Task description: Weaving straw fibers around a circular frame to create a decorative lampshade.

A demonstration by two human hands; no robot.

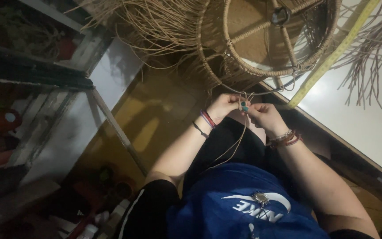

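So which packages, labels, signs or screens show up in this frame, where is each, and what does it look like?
Yellow measuring tape: printed scale strip running diagonally across the white table, upper right.
White printed logo: on the person's blue shirt, bottom centre, a curved shape with lettering.
No packages, signs or screens in view.

A thin tan cord (238,140) is held taut beneath a round woven wicker frame (261,40), loose strands hanging.

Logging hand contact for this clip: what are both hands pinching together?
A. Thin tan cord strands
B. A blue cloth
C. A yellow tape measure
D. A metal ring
A: the left hand and right hand meet on thin tan cord strands hanging from the woven frame.
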